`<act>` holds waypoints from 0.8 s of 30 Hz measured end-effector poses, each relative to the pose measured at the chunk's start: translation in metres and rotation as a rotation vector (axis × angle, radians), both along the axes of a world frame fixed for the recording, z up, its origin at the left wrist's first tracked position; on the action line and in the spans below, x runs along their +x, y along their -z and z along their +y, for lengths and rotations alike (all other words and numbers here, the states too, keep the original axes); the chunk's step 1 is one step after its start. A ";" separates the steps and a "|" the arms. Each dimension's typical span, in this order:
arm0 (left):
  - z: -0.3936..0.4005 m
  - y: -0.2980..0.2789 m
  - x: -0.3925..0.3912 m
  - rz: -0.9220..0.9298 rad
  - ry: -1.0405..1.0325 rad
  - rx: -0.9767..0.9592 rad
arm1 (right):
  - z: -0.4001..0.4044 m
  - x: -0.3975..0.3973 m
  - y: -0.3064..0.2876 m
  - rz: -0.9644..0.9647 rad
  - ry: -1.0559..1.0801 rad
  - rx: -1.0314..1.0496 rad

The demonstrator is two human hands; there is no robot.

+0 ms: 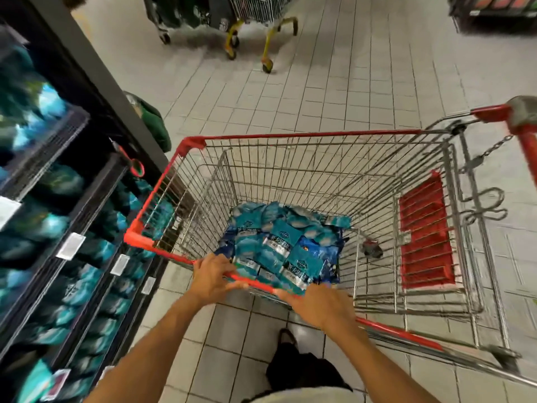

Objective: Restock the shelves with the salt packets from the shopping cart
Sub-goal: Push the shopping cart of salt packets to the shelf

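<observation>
A heap of teal-and-white plastic salt packets [279,245] lay on the floor of a silver wire shopping cart with red plastic rim trim [293,134], piled against the cart's near wall. The packets were flat oblong pouches; the topmost ones lay with their long axes running from the near rim toward the cart's far end, printed faces up, overlapping like shingles, and a few darker blue pouches showed at the edges of the pile.

The left hand [213,279] gripped the near red rim bar, fingers curled over it and thumb beneath. The right hand [318,303] lay over the same bar further along, palm down, its fingertips reaching at the lower edge of the nearest packet; whether it pinched that packet could not be told, as the fingers were hidden behind the hand's back.

The cart's long axis ran from lower left to upper right, with its red folding child-seat flap [425,231] and red handle [526,141] at the far right end. Just left of the cart stood dark metal store shelves [96,196], blurred, stocked with similar teal packets and fronted by white price labels [70,245]. A grey tiled floor [348,82] lay all around, and a second wire cart with yellow legs [261,27] stood well apart at the top.
</observation>
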State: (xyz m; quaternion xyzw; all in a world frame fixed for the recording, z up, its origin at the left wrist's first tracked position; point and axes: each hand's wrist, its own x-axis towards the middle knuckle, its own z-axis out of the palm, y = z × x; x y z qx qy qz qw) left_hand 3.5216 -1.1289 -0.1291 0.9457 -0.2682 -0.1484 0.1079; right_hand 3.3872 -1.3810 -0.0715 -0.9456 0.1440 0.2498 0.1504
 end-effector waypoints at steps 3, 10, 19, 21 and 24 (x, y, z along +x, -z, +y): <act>0.014 0.002 0.031 0.007 -0.036 -0.042 | 0.011 0.035 -0.001 0.001 -0.012 0.047; 0.041 0.010 0.104 -0.022 -0.068 0.023 | 0.035 0.116 0.005 0.014 -0.039 0.027; 0.049 0.000 0.190 0.010 0.020 0.086 | 0.045 0.198 0.000 0.093 0.010 0.028; 0.050 0.000 0.199 0.054 0.016 0.082 | 0.042 0.210 0.002 0.072 0.005 -0.008; 0.050 -0.003 0.215 0.115 0.008 0.085 | 0.039 0.228 0.003 0.049 0.002 -0.048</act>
